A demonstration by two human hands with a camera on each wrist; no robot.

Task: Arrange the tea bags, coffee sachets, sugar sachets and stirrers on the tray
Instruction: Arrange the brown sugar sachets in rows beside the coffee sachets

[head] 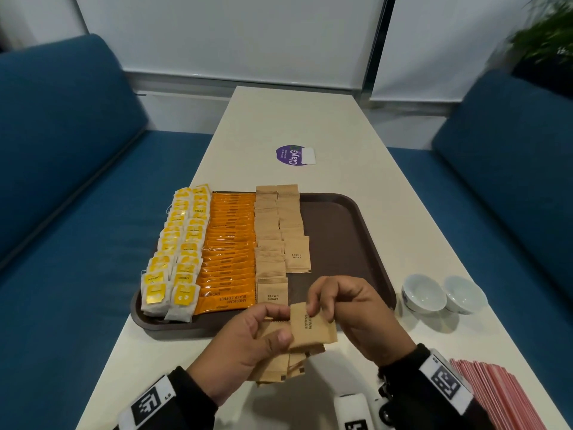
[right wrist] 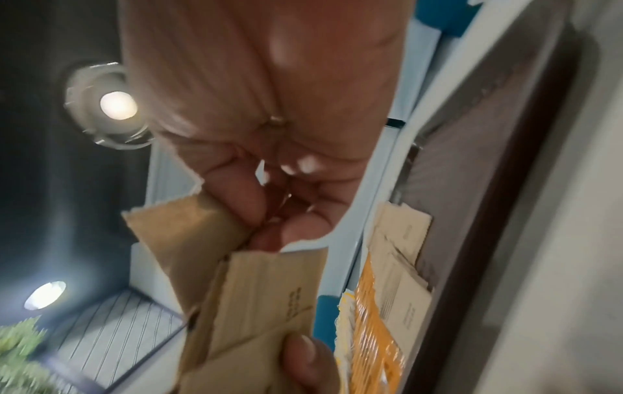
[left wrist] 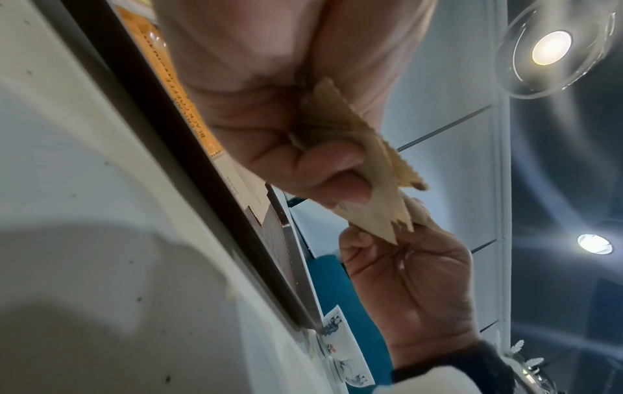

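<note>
A long cream table (head: 310, 125) is flanked by blue sofas (head: 62, 156) to left and right, with white blinds (head: 223, 35) at the far end. On its near half a brown tray (head: 341, 243) is filled from the left with tea bags (head: 176, 252), orange coffee sachets (head: 229, 249) and brown sugar sachets (head: 276, 231), while two white bowls (head: 443, 294) and pink stirrers (head: 502, 395) are set to the right. Just near the tray, a stack of sugar sachets (head: 279, 358) is gripped in the left hand (head: 238, 352), and the top sachet (head: 313, 327) is pinched by the right hand (head: 353, 311).

left hand (head: 245, 346): fingers curled, gripping | right hand (head: 350, 308): fingers pinching, raised beside left
</note>
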